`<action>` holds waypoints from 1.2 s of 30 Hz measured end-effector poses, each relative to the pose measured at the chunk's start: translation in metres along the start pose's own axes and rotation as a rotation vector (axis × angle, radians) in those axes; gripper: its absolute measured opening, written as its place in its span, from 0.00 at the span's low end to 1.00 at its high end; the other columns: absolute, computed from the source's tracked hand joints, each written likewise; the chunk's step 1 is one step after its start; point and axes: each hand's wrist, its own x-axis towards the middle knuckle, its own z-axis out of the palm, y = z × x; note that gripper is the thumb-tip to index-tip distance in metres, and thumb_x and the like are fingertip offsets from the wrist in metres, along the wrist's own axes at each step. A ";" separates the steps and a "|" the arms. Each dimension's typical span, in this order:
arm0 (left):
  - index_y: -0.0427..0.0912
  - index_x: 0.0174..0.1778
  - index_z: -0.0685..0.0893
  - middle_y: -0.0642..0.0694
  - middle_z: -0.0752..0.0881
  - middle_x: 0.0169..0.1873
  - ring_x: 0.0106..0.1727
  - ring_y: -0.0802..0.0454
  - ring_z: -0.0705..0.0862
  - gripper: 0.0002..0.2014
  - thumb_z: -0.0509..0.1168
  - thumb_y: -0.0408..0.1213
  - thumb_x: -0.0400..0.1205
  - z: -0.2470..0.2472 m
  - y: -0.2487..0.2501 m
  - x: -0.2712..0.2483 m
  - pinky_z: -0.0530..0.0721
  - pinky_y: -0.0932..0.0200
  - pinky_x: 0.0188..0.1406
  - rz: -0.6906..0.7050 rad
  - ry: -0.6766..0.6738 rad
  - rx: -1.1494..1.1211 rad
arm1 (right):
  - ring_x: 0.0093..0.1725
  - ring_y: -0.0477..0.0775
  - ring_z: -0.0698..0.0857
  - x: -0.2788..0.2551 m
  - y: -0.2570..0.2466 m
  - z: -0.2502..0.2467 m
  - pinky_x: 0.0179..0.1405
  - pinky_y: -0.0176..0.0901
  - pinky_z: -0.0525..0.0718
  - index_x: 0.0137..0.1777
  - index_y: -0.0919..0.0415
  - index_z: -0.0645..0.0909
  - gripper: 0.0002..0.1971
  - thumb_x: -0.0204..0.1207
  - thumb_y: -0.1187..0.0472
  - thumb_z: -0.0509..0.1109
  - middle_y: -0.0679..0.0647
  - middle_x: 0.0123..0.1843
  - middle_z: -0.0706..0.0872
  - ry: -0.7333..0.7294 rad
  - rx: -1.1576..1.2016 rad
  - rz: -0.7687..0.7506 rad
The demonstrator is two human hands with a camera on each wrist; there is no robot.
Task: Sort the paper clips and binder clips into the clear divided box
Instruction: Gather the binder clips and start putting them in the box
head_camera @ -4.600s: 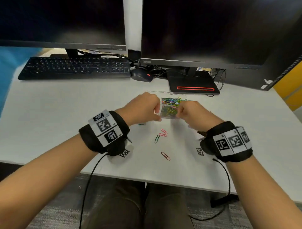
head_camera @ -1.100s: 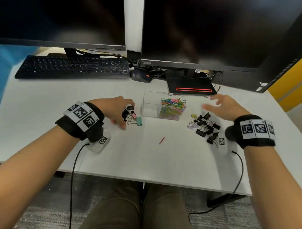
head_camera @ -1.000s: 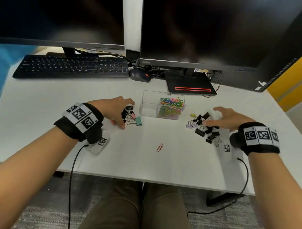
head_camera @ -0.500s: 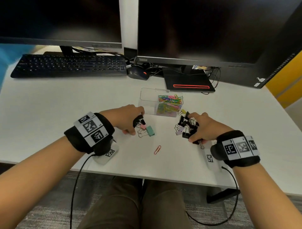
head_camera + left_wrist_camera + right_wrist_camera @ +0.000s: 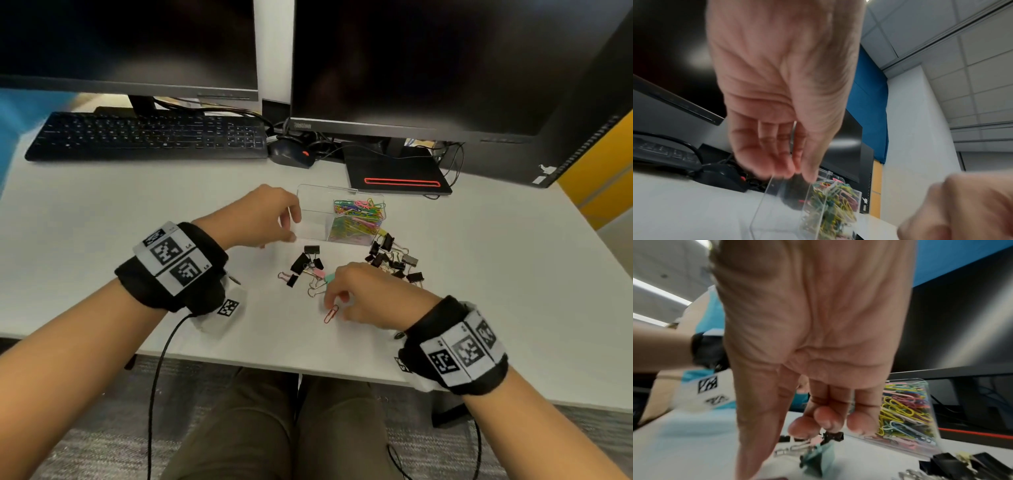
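My right hand (image 5: 368, 294) is down on the white desk (image 5: 102, 219) near its front edge, thumb and forefinger closing on the single red wire paper clip (image 5: 331, 313) that lies flat there. The fingers are curled and touch the clip's upper end, but I cannot tell whether they have it pinched yet. Since it lies flat on a smooth top, I judge the best way is to press 1 fingertip on an end so the other tips up, or to drag it toward the front edge, then pinch it.

My left hand (image 5: 260, 216) steadies the clear plastic divided box (image 5: 308, 205), thumb and fingers curled over its left wall. That grip should hold while the clip goes in, as I expect the light box would slide easily. Its right compartment holds the heap of coloured paper clips (image 5: 358, 216), so the red one belongs there; the left compartment looks bare in the head view.

The small cluster of black, pink and mint binder clips (image 5: 308, 270) lies touching or just beside my right knuckles, between the hand and the box, so I would lift the clip over it, not sweep through. A larger pile of mostly black binder clips (image 5: 394, 262) sits just right of the box's front corner. At the desk's rear edge are a black keyboard (image 5: 147, 137), a black mouse (image 5: 291, 156) and 2 dark monitors (image 5: 411, 61).
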 end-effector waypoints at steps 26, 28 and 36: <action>0.44 0.50 0.79 0.48 0.82 0.42 0.27 0.49 0.84 0.13 0.75 0.39 0.74 0.030 0.010 -0.004 0.85 0.54 0.30 -0.057 -0.259 0.114 | 0.56 0.56 0.73 0.035 0.035 -0.074 0.55 0.50 0.75 0.46 0.56 0.85 0.05 0.78 0.60 0.68 0.54 0.53 0.80 0.510 -0.221 0.206; 0.43 0.52 0.79 0.51 0.80 0.39 0.27 0.50 0.83 0.14 0.75 0.37 0.75 0.034 0.013 -0.004 0.84 0.55 0.30 -0.048 -0.262 0.124 | 0.60 0.58 0.73 0.047 0.045 -0.080 0.57 0.52 0.77 0.47 0.56 0.85 0.04 0.78 0.58 0.69 0.54 0.54 0.79 0.528 -0.217 0.247; 0.45 0.60 0.77 0.48 0.81 0.47 0.34 0.56 0.77 0.18 0.72 0.35 0.76 0.041 0.020 -0.005 0.75 0.62 0.32 0.088 -0.271 0.201 | 0.55 0.51 0.72 0.038 0.078 -0.076 0.54 0.42 0.70 0.57 0.59 0.81 0.09 0.80 0.65 0.65 0.52 0.53 0.74 0.670 0.124 0.255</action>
